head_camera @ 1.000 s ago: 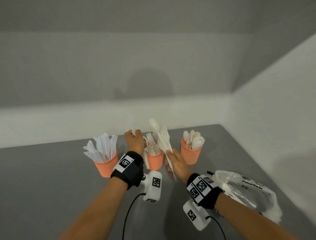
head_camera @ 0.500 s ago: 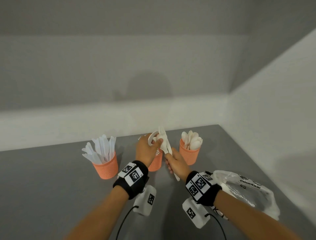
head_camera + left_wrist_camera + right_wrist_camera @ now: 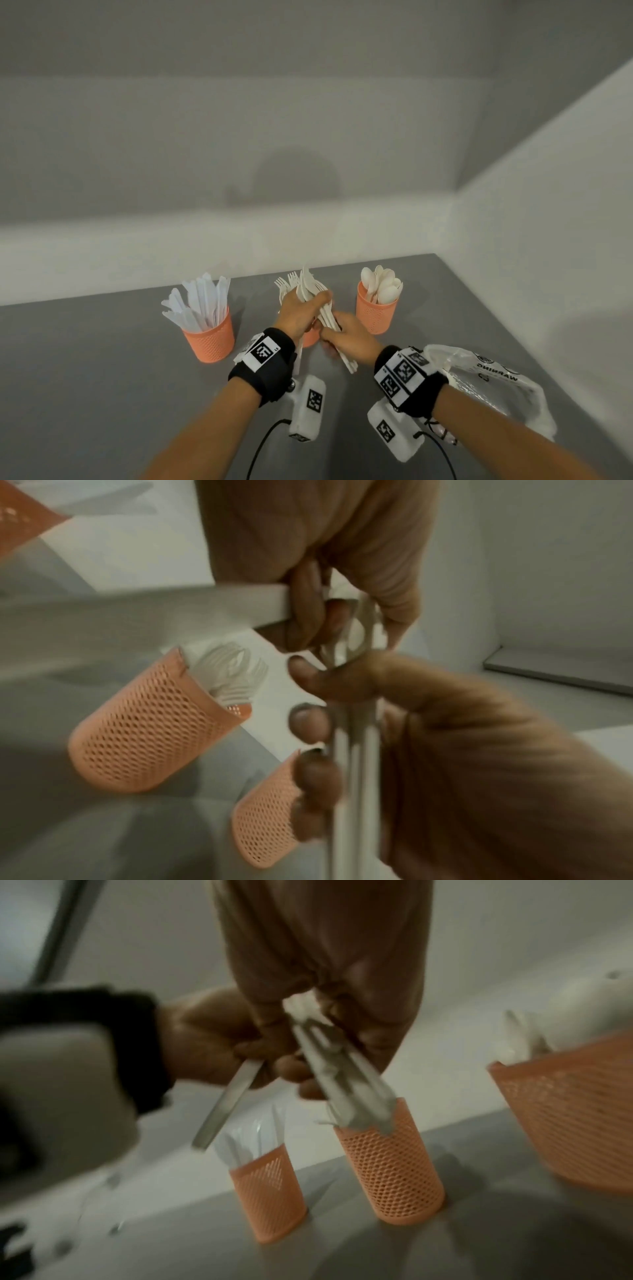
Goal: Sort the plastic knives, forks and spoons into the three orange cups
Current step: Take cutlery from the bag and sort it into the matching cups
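Three orange mesh cups stand in a row on the grey table: the knife cup (image 3: 209, 339) on the left, the fork cup (image 3: 311, 339) mostly hidden behind my hands, and the spoon cup (image 3: 375, 315) on the right. Just in front of the fork cup, my right hand (image 3: 330, 337) grips the handles of a bundle of white plastic cutlery (image 3: 308, 287). My left hand (image 3: 315, 301) curls round the bundle's upper part. The right wrist view shows the bundle (image 3: 342, 1085) and a separate white handle (image 3: 226, 1104) hanging from the left hand. The left wrist view shows both hands on the bundle (image 3: 352, 750).
A crumpled clear plastic bag (image 3: 496, 373) lies on the table by my right forearm. White walls close the table's far and right edges. Bare grey tabletop (image 3: 85, 377) stretches to the left of the knife cup.
My left hand has moved right from the fork cup onto the bundle and closed round its top. The bundle has dropped lower, and the spoon that stuck out of it no longer shows.
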